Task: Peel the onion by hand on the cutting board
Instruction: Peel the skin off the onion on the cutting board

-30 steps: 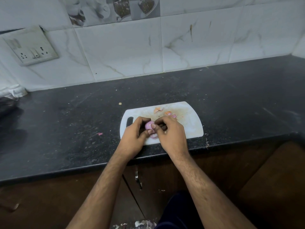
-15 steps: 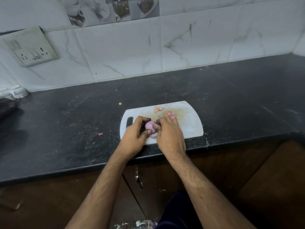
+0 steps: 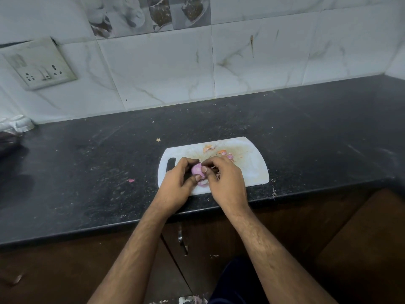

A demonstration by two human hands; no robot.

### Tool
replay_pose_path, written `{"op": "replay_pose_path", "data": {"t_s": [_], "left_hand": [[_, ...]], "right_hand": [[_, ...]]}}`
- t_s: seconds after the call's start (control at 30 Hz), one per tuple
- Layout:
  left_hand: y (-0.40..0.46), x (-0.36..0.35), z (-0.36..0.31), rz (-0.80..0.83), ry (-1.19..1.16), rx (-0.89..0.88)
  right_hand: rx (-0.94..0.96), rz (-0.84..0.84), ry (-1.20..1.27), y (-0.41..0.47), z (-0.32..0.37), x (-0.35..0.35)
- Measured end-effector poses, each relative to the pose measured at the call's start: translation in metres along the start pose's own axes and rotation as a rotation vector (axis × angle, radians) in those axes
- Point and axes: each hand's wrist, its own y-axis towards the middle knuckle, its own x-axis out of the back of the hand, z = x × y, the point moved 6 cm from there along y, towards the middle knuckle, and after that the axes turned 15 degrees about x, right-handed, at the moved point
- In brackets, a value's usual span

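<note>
Both hands are sharing the grip: the left hand and right hand are pinching the pink onion over the near edge of the white cutting board, sitting on the black counter; peel scraps are lying on the board's far side.

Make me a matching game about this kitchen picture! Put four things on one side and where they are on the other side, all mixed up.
Things:
1. onion
2. cutting board
3. wall socket
4. pink scrap

Places:
A. on the tiled wall, far left
B. lying on the dark counter, left of the board
C. held between both hands
D. flat on the counter near its front edge

Pairs: 1-C, 2-D, 3-A, 4-B. The left hand and right hand both pinch the onion over the board.
</note>
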Motion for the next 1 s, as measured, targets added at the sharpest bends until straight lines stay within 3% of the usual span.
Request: {"op": "replay_pose_path", "data": {"t_s": [0.33, 0.6, 0.8, 1.0], "left_hand": [[-0.0003, -0.0003, 0.0002, -0.021, 0.018, 0.008], [-0.0009, 0.0, -0.0007, -0.015, 0.022, 0.014], [-0.0018, 0.0001, -0.0017, -0.011, 0.023, 0.018], [0.0004, -0.0007, 0.0004, 0.006, 0.032, -0.003]], "right_hand": [[-0.042, 0.056, -0.229, -0.0007, 0.001, -0.0019], [-0.032, -0.018, -0.051, -0.0007, -0.0054, 0.0043], [0.015, -0.018, -0.053, -0.0019, -0.0041, 0.0064], [-0.06, -0.022, -0.04, 0.0007, -0.0064, 0.0069]]}}
